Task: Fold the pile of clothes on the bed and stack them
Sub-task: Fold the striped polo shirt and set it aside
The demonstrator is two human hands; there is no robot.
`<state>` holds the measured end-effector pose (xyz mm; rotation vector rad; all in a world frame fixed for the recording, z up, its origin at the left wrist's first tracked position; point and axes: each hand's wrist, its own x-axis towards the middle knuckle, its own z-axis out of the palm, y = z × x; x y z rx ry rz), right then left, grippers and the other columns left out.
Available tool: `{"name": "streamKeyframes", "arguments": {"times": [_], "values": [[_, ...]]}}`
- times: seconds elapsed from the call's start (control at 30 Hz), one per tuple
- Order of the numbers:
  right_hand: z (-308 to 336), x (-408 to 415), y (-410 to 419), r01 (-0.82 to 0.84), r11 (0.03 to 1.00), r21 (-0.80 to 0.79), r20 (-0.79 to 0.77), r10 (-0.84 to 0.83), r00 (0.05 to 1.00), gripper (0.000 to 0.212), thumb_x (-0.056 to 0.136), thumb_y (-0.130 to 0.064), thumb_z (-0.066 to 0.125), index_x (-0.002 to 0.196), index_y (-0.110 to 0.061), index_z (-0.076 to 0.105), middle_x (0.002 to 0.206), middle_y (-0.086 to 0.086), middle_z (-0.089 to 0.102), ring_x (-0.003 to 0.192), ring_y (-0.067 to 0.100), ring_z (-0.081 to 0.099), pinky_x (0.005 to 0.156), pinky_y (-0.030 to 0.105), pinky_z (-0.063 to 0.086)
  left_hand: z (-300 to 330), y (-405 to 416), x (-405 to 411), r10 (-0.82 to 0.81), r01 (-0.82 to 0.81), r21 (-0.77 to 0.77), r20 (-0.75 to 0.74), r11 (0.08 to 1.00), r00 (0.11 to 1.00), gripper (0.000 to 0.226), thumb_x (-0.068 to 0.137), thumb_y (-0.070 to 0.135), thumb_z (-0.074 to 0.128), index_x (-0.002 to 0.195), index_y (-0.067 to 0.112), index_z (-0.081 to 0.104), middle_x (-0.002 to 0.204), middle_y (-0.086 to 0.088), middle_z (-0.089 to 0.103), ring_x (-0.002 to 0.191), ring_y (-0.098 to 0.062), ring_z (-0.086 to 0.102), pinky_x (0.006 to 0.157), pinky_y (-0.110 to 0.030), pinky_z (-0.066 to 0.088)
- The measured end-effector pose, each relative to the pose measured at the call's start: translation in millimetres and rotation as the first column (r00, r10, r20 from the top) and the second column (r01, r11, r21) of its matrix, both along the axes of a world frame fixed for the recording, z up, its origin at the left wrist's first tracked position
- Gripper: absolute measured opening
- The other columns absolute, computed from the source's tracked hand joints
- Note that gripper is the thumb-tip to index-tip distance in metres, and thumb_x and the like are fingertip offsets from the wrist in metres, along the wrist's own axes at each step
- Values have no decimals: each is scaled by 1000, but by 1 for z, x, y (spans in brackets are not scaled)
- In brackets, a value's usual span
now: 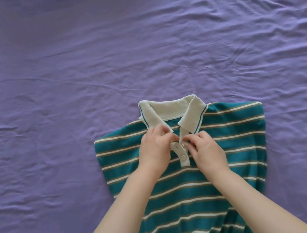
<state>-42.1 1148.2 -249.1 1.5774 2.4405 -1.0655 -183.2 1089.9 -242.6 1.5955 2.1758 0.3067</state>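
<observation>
One shirt [185, 171], teal with white and tan stripes, lies flat on the bed [61, 70], lower centre of frame, collar [170, 111] pointing up-frame. Both hands work at the placket [182, 152] below the collar: left hand [157, 148] pinches its left edge, right hand [204, 148] pinches the right edge at the upper button. Two buttons show. The hem is cut off at the bottom edge; the forearms cover part of the shirt.

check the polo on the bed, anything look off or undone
The placket on the striped polo is partly undone: the lower button is fastened, the upper one open, with the left hand and right hand pinching there.
</observation>
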Motion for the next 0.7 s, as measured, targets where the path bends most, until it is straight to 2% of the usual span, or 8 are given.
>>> {"name": "streamKeyframes", "arguments": {"times": [0.07, 0.13, 0.2, 0.3, 0.4, 0.53, 0.63, 0.7], "values": [[-1, 0, 1, -53, 998, 25, 18, 53, 998, 25, 96, -36, 50, 114, -24, 62, 104, -3, 55, 84, 14, 54, 65, 31, 51, 2, 15, -13, -172, 169, -117, -20, 979, 985, 36, 92, 11, 57, 119, 34, 65, 125, 11, 56, 112, -20, 43, 87, -33, 34], [-3, -1, 2, -90, 995, 44, 46, 88, 995, 20, 95, -35, 52, 108, -23, 62, 104, -4, 56, 80, 12, 50, 59, 24, 43, 6, 27, -22, -350, 337, -231, -14, 913, 937, 35, 95, 18, 52, 122, 40, 60, 128, 15, 53, 116, -19, 37, 88, -34, 31], [-4, -2, 4, -96, 994, 51, 67, 93, 993, 16, 96, -33, 52, 104, -22, 61, 103, -4, 55, 77, 11, 47, 56, 22, 35, 9, 34, -24, -480, 448, -294, -44, 844, 876, 27, 94, 27, 53, 117, 41, 61, 124, 12, 52, 113, -21, 36, 82, -31, 27], [-3, -3, 6, -108, 992, 62, 86, 103, 991, 17, 96, -33, 51, 103, -21, 61, 102, -4, 55, 77, 12, 46, 57, 24, 36, 12, 36, -22, -588, 527, -356, -83, 772, 805, 15, 92, 35, 56, 104, 39, 65, 117, 6, 48, 109, -22, 36, 78, -30, 25], [-2, -3, 7, -130, 988, 78, 94, 123, 988, 16, 96, -32, 51, 101, -21, 61, 101, -5, 55, 76, 13, 46, 55, 22, 35, 9, 35, -24, -606, 539, -351, -110, 766, 788, 15, 94, 30, 53, 105, 36, 61, 120, 6, 48, 107, -21, 37, 77, -30, 26], [-1, -4, 9, -153, 986, 61, 106, 146, 984, 14, 97, -31, 51, 101, -21, 61, 102, -5, 55, 74, 12, 42, 49, 17, 21, 10, 35, -27, -641, 570, -400, -62, 718, 765, 31, 94, 25, 52, 126, 28, 51, 121, 0, 50, 105, -22, 50, 80, -32, 35], [-2, -3, 9, -148, 988, 50, 100, 142, 985, 15, 96, -31, 52, 102, -22, 61, 103, -6, 55, 76, 11, 44, 56, 20, 32, 13, 35, -29, -626, 537, -459, -53, 708, 778, 30, 93, 19, 56, 122, 19, 50, 108, -5, 52, 96, -25, 56, 69, -34, 40], [-2, -3, 10, -132, 991, 25, 83, 130, 988, 15, 96, -33, 52, 101, -22, 61, 102, -6, 55, 78, 12, 48, 59, 24, 38, 16, 37, -34, -534, 468, -417, -51, 779, 844, 21, 94, 19, 54, 115, 19, 53, 108, -3, 50, 93, -25, 56, 64, -36, 44]]}}
